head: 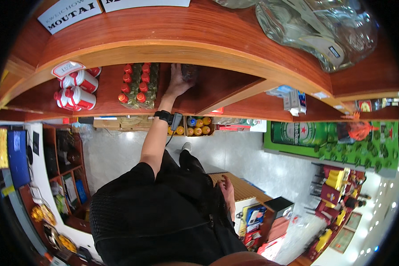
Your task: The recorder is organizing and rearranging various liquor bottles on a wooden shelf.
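With the arm raised, my left hand (179, 81) reaches into a reddish wooden shelf and is against a dark, clear-looking container (189, 71), perhaps a bottle; the shelf edge hides part of it and the fingertips. Left of that hand, small clear bottles with red caps (143, 87) stand in two rows. Farther left are white bottles with red caps (83, 96) beneath a price tag (67, 69). My right hand (227, 191) hangs low beside my body, fingers apart and slightly curled, with nothing seen in it, near a ribbed brown counter top (241, 188).
An upper shelf board (186, 30) holds large glass bottles (316, 36). Below the shelves, a carton of orange-capped bottles (199, 133) sits on the floor. A green beer display (319, 139) is at right, a white counter (43, 156) at left.
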A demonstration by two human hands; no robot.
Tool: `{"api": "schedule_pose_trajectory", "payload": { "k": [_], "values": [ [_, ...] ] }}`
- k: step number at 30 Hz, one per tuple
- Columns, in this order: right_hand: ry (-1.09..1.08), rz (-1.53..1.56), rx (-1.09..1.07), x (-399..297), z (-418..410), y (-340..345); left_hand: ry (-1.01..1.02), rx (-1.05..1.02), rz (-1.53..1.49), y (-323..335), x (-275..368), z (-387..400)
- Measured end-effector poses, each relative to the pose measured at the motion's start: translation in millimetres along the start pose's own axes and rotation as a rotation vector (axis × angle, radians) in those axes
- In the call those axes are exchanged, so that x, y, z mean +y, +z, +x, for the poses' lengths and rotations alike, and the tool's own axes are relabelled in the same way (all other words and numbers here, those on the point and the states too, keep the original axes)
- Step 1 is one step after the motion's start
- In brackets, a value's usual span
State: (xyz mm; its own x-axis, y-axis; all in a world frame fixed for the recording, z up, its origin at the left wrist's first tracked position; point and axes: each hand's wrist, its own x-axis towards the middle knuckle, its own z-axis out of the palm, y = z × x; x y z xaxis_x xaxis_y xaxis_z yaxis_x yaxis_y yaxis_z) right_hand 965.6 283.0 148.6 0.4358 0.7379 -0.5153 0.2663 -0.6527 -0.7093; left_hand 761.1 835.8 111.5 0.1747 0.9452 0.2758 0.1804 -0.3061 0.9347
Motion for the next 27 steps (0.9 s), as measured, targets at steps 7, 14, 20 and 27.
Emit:
{"api": "schedule_pose_trajectory", "payload": {
  "k": [7, 14, 20, 27],
  "values": [
    [-0.004, -0.188, -0.011, -12.1, 55.8, -81.4, -0.254, -0.228, -0.162, 5.2, 27.4, -8.0],
    [-0.271, -0.188, -0.297, -41.1, 98.5, -51.2, -0.208, -0.196, -0.013, -5.8, 50.0, -4.6],
    [-0.568, -0.263, -0.447, -153.7, 87.5, 17.2, -0.168, -0.197, -0.166, -11.4, 20.5, -6.0],
    [-0.591, 0.214, -0.478, -244.0, 81.4, 58.0, 0.093, -0.049, 0.092, -14.1, 76.5, -39.0]
  ]
}}
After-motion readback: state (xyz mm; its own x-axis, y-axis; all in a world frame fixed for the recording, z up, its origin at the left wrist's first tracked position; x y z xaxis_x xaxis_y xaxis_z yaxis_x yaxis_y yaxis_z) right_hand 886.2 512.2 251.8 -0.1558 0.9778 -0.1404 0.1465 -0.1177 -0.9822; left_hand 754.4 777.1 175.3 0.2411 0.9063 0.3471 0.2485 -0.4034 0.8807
